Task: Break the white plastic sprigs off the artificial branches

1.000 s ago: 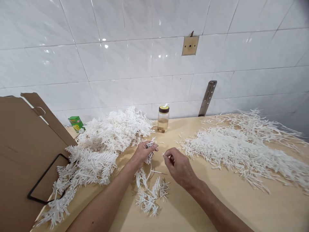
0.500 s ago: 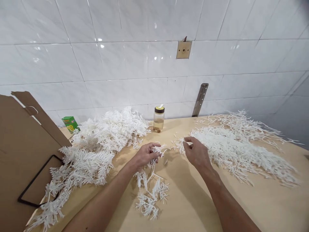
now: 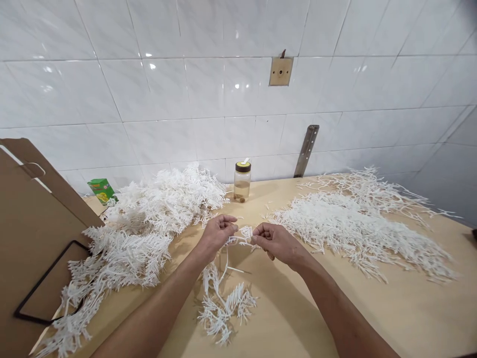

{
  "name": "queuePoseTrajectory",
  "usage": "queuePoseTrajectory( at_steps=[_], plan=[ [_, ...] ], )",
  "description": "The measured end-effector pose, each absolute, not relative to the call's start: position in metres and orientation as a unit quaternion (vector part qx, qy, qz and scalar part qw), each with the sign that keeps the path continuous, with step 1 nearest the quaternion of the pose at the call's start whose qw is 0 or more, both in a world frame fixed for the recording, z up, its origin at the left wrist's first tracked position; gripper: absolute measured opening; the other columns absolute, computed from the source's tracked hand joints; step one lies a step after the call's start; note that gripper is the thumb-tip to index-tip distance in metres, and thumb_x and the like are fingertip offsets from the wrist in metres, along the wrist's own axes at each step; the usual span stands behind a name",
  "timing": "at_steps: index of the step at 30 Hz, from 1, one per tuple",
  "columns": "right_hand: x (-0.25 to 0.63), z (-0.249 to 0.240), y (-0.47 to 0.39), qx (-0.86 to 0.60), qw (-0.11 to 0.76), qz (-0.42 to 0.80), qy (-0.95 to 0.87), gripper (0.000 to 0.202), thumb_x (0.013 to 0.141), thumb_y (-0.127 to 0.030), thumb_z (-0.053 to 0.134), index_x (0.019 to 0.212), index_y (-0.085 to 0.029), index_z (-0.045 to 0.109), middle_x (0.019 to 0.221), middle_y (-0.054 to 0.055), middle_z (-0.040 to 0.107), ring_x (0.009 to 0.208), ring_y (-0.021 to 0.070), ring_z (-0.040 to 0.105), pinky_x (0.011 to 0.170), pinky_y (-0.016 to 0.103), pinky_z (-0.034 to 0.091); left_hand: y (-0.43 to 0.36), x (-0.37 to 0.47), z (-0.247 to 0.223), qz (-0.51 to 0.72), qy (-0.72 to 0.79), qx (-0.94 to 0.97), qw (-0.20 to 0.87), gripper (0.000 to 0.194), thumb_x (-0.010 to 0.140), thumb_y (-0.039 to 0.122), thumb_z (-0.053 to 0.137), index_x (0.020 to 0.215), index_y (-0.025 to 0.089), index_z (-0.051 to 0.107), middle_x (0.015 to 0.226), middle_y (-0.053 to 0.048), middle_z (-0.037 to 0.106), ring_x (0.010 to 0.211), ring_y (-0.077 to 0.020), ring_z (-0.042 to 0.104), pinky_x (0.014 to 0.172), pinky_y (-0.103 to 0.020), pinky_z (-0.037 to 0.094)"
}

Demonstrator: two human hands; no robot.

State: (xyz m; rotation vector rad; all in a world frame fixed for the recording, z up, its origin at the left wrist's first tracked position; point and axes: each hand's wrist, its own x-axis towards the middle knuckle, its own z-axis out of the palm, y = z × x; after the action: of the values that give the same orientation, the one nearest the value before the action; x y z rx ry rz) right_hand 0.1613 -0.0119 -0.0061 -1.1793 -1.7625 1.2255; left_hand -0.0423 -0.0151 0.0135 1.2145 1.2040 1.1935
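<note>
Hidden parts: the left hand (image 3: 219,233) covers part of the white sprig (image 3: 220,304); exact fingertip contact is too small to confirm.
Cut off: cardboard (image 3: 40,248), at the left edge; both forearms, at the bottom edge.
Obscured: lower part of the green box (image 3: 101,191), behind the left pile (image 3: 160,211).
Table: (image 3: 298,308) pale, wood-toned; carries the left pile, the right pile (image 3: 346,223) and a lidded jar (image 3: 242,184) part-filled with liquid.
Wall: (image 3: 179,89) glossy, grey-veined tile; fitted with a square plate (image 3: 280,71); upright metal strip (image 3: 307,150) near the table edge.
Sprig form: thin, branched, feathery.
Sprig position: between both hands, lower clumps on the table.
Left hand: grasps sprig.
Right hand: (image 3: 278,243) pinches branch tips.
</note>
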Motion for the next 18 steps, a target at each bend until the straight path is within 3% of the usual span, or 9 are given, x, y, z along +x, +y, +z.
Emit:
queuePoseTrajectory(
  at_steps=[5,8,10,12,15,16,18],
  plan=[
    [0.156,-0.008,-0.016,-0.414,0.295,0.522,-0.684,0.028,0.079,-0.045,0.069,0.075,-0.018,0.062,0.064,-0.001,0.056,0.054,0.0109,0.051,0.047,0.023,0.042,-0.018,-0.044,0.023,0.523,0.472,0.457,0.543,0.035,0.066,0.039,0.080,0.088,0.016,0.066,0.080,-0.005,0.066,0.065,-0.0133,0.058,0.058,-0.024,0.042],
    [0.150,-0.009,-0.016,-0.407,0.355,0.544,-0.643,0.031,0.077,-0.048,0.071,0.074,-0.018,0.061,0.060,-0.003,0.052,0.049,0.0093,0.048,0.046,0.024,0.040,-0.018,-0.040,0.021,0.570,0.436,0.411,0.562,0.041,0.071,0.046,0.075,0.097,0.017,0.063,0.096,-0.008,0.066,0.076,-0.0171,0.064,0.066,-0.029,0.047],
    [0.146,-0.010,-0.014,-0.406,0.423,0.559,-0.587,0.032,0.075,-0.049,0.073,0.076,-0.019,0.061,0.057,-0.005,0.049,0.049,0.0089,0.044,0.046,0.023,0.039,-0.017,-0.038,0.017,0.607,0.455,0.425,0.494,0.042,0.073,0.046,0.073,0.102,0.017,0.062,0.102,-0.009,0.065,0.088,-0.0203,0.064,0.076,-0.033,0.049],
    [0.143,-0.011,-0.012,-0.410,0.469,0.572,-0.534,0.033,0.072,-0.049,0.076,0.077,-0.019,0.061,0.055,-0.006,0.048,0.049,0.0086,0.042,0.046,0.023,0.037,-0.018,-0.038,0.017,0.638,0.498,0.475,0.346,0.040,0.075,0.044,0.072,0.103,0.018,0.061,0.103,-0.009,0.064,0.094,-0.0205,0.061,0.083,-0.034,0.047],
    [0.141,-0.013,-0.010,-0.410,0.499,0.598,-0.475,0.035,0.068,-0.048,0.079,0.076,-0.019,0.061,0.055,-0.006,0.048,0.049,0.0077,0.040,0.046,0.023,0.035,-0.028,-0.035,0.023,0.647,0.526,0.528,0.156,0.029,0.075,0.041,0.072,0.090,0.019,0.062,0.087,-0.004,0.063,0.081,-0.0175,0.057,0.075,-0.030,0.046],
    [0.141,-0.014,-0.009,-0.408,0.504,0.607,-0.460,0.036,0.067,-0.048,0.079,0.076,-0.019,0.061,0.055,-0.006,0.049,0.048,0.0074,0.040,0.046,0.022,0.034,-0.033,-0.032,0.025,0.634,0.527,0.546,0.149,0.024,0.077,0.042,0.069,0.081,0.019,0.060,0.075,-0.002,0.060,0.069,-0.0153,0.054,0.066,-0.028,0.044],
    [0.140,-0.016,-0.008,-0.405,0.511,0.619,-0.437,0.037,0.065,-0.047,0.081,0.075,-0.019,0.059,0.055,-0.006,0.048,0.048,0.0071,0.039,0.045,0.022,0.032,-0.044,-0.022,0.027,0.558,0.517,0.607,0.232,0.035,0.083,0.046,0.061,0.061,0.020,0.054,0.055,0.001,0.049,0.051,-0.0123,0.043,0.050,-0.025,0.036]
  ],
)
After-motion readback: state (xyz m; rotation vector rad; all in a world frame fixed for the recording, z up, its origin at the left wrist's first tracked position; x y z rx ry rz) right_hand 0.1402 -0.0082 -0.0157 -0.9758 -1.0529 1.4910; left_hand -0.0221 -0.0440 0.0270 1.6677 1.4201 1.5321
